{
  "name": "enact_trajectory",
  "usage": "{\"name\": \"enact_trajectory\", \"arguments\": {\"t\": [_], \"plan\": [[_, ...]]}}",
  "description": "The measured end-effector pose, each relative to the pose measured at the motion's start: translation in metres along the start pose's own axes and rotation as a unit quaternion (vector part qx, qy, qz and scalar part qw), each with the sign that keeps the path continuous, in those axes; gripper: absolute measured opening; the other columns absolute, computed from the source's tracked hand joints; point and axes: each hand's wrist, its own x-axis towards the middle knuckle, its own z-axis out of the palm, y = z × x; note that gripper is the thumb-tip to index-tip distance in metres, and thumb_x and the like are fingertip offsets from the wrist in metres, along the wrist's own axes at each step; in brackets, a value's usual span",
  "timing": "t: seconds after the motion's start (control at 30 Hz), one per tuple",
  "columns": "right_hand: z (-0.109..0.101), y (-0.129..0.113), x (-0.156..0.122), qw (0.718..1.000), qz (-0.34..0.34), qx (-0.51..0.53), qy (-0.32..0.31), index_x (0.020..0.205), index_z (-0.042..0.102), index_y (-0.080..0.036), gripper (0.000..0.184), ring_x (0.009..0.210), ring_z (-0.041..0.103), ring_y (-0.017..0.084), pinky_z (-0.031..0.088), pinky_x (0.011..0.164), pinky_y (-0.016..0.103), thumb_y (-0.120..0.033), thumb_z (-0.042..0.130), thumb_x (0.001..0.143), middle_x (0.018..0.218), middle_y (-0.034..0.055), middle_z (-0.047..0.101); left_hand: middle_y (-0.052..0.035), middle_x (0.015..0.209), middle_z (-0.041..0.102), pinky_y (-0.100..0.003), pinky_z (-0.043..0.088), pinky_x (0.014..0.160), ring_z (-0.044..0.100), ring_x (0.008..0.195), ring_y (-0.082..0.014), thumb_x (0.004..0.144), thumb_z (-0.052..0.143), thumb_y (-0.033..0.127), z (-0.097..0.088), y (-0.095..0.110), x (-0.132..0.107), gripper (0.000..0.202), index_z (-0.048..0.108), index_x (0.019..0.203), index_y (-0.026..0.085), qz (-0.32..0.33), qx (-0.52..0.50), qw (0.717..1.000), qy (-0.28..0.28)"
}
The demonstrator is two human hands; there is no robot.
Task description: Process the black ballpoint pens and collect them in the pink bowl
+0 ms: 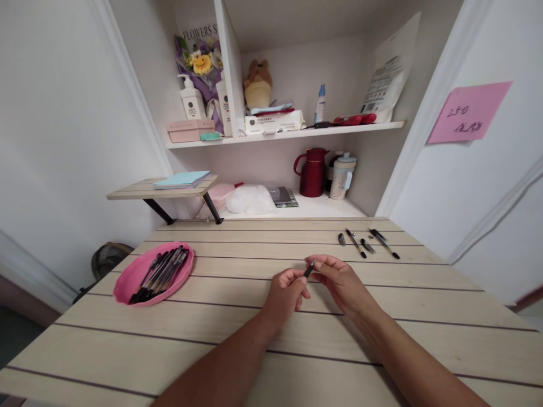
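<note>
Seen from above, two bare forearms reached forward over a pale wooden slatted counter (237,316). The left hand (286,291) and the right hand (341,282) met near the middle of the counter, fingertips close together. Between them they pinched a short dark pen (309,268), tilted with its upper end toward one o'clock. The left hand's fingers were curled in around the lower end, and the right hand's thumb and forefinger closed on the upper end. The pen was held just above the counter; it looked too small to tell whether it was a whole pen or only a part.

At nine o'clock from the hands, well apart, a pink oval tray (127,280) lay on the counter, holding a bundle of black pens (163,270). At one o'clock, near the counter's far edge, a few loose pen pieces (367,244) lay side by side. Beyond them at twelve o'clock, a white alcove held a red jug (311,172). A pink paper note (469,112) was stuck on the wall at two o'clock.
</note>
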Motion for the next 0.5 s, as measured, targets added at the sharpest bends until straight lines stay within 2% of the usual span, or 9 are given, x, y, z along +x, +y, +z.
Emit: {"name": "enact_trajectory", "arguments": {"t": [0.13, 0.5], "plan": [[0.0005, 0.0015, 0.0002, 1.0, 0.002, 0.003, -0.003, 0.075, 0.069, -0.017, 0.023, 0.069, 0.056, 0.015, 0.044, 0.071, 0.03, -0.034, 0.076, 0.06, 0.074, 0.0032, 0.065, 0.0034, 0.054, 0.054, -0.017, 0.021, 0.036, 0.034, 0.033, -0.0026, 0.073, 0.054, 0.038, -0.0007, -0.001, 0.0006, 0.029, 0.056, 0.088, 0.013, -0.01, 0.005, 1.0, -0.002], [0.0038, 0.0084, 0.0013, 1.0, -0.02, -0.022, -0.003, 0.067, 0.063, -0.018, 0.021, 0.064, 0.052, 0.013, 0.043, 0.065, 0.029, -0.035, 0.075, 0.061, 0.069, 0.0014, 0.061, 0.0037, 0.061, 0.057, -0.017, 0.021, 0.034, 0.032, 0.032, -0.001, 0.07, 0.056, 0.035, 0.0036, 0.0008, -0.0007, 0.02, 0.051, 0.077, 0.016, 0.002, 0.02, 0.999, 0.037]]}}
